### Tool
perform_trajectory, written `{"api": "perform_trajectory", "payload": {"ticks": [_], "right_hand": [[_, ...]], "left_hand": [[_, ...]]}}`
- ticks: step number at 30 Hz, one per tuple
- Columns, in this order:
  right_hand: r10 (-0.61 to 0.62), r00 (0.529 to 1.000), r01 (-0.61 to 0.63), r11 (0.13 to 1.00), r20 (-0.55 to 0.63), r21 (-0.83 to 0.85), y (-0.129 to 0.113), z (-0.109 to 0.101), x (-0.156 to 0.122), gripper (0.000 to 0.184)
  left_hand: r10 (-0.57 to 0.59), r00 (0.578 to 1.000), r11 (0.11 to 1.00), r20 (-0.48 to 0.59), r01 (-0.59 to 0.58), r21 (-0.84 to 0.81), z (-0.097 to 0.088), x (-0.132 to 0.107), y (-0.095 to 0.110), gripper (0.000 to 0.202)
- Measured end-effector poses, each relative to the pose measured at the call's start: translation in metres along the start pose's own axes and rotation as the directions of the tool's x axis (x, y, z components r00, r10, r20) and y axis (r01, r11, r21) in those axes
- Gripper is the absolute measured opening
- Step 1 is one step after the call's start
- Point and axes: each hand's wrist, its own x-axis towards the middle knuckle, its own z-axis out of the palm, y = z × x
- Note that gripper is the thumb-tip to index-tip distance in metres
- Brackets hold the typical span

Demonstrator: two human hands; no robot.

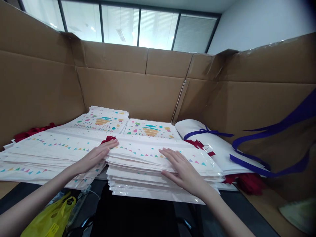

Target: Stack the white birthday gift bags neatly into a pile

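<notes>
Two stacks of white printed bags or sheets lie side by side, with bunting along the edges and "Happy Birthday" cake prints. On the near edge of the right stack (138, 171), my right hand (181, 169) rests with fingers stretched out, the thumb low. My left hand (97, 156) lies flat between the two stacks, fingertips at the right stack's left side, beside a red ribbon bunch (108, 139). The left stack (54, 151) spreads under and left of that hand. Another red ribbon piece (196, 144) sits at the right stack's far right corner. Neither hand grips anything.
Cardboard walls (128, 89) enclose the back and sides. At right lies a white roll (192, 128) tied with blue ribbon (266, 135), whose loose ends hang over the right wall. More red ribbon (250, 183) lies below it. A yellow plastic bag (53, 215) is at lower left.
</notes>
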Motion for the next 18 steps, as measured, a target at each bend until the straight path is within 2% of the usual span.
{"api": "perform_trajectory", "payload": {"ticks": [1, 5, 7, 9, 11, 13, 15, 18], "right_hand": [[0.003, 1.0, -0.002, 1.0, 0.023, -0.03, 0.003, 0.002, -0.003, 0.055], [0.012, 0.998, -0.007, 0.997, 0.062, -0.076, 0.008, 0.005, -0.008, 0.055], [0.014, 0.996, -0.008, 0.998, 0.084, -0.069, 0.006, 0.003, -0.009, 0.056], [0.021, 0.994, -0.015, 0.998, 0.112, -0.059, 0.005, 0.001, -0.009, 0.057], [0.05, 0.991, -0.044, 0.998, 0.127, -0.047, 0.003, -0.002, -0.006, 0.057], [0.086, 0.989, -0.083, 0.996, 0.121, -0.027, 0.002, -0.004, -0.001, 0.055], [0.105, 0.989, -0.106, 0.994, 0.103, -0.003, 0.002, -0.006, 0.007, 0.052], [0.101, 0.992, -0.103, 0.995, 0.071, 0.014, 0.003, -0.008, 0.02, 0.043]], "left_hand": [[-0.026, 1.0, 0.999, 0.009, 0.026, 0.032, 0.004, -0.003, -0.006, 0.05], [-0.111, 0.986, 0.984, -0.127, 0.127, 0.122, 0.005, -0.016, -0.039, 0.06], [-0.115, 0.987, 0.976, -0.113, 0.134, 0.173, -0.003, -0.013, -0.059, 0.062], [-0.113, 0.991, 0.967, -0.071, 0.126, 0.223, -0.014, 0.001, -0.079, 0.061], [-0.094, 0.996, 0.96, 0.0, 0.091, 0.264, -0.024, 0.029, -0.096, 0.054], [-0.051, 0.994, 0.954, 0.095, 0.021, 0.3, -0.029, 0.067, -0.108, 0.043], [0.003, 0.977, 0.941, 0.214, -0.075, 0.33, -0.024, 0.11, -0.117, 0.035], [0.064, 0.928, 0.908, 0.366, -0.207, 0.365, -0.003, 0.163, -0.131, 0.026]]}}
